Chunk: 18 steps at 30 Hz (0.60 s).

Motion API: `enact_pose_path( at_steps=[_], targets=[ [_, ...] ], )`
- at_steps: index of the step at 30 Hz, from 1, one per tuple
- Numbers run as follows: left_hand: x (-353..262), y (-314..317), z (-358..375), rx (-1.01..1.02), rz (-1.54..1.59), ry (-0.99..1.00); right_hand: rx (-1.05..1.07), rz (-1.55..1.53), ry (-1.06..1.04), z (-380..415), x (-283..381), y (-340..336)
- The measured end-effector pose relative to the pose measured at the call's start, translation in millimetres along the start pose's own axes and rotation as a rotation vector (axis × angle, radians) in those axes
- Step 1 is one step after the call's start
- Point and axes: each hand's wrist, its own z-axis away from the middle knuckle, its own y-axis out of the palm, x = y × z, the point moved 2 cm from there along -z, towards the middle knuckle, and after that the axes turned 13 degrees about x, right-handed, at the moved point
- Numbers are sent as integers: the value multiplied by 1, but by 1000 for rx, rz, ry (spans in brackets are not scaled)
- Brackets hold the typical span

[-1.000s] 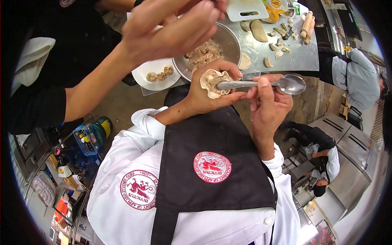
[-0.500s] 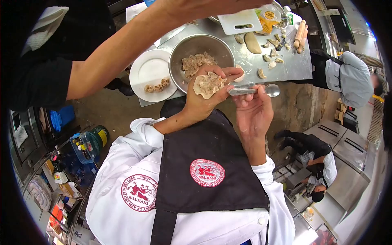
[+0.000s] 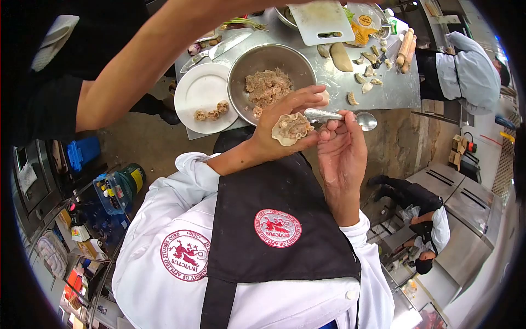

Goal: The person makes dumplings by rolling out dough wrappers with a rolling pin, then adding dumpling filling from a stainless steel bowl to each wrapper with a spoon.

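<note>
A round dough wrapper with meat filling (image 3: 293, 129), its edge pleated, rests in my left hand (image 3: 274, 123), whose fingers curve around it. My right hand (image 3: 344, 148) pinches a metal spoon (image 3: 324, 115) by its handle beside the wrapper; the bowl of the spoon points right. Behind my left hand stands a steel bowl (image 3: 236, 82) with minced filling (image 3: 268, 86). Left of it, a white plate (image 3: 197, 90) holds several small filled dumplings (image 3: 212, 112) near its lower edge.
Another person's arm (image 3: 137, 66) reaches over the table (image 3: 392, 93) from the left. A cutting board (image 3: 322, 24), dough pieces (image 3: 342, 57), rolling pins (image 3: 405, 48) and a knife (image 3: 230, 45) lie there. Two more people (image 3: 474, 74) (image 3: 427, 219) are at the right.
My left hand has moved slightly down and right with the wrapper, now tilted differently. The spoon has shifted a little. The other person's arm has moved, uncovering the knife and vegetables.
</note>
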Motion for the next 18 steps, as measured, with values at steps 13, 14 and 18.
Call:
enact_pose_path(
  at_steps=[13,14,18],
  targets=[
    [-9,-9,4,-126,466,-465,-26,221,-40,4,18,23],
    [-9,-9,4,-88,351,-489,21,476,-118,3,23,22],
    [2,1,7,-50,292,-409,1,742,-154,-5,26,28]
  ],
)
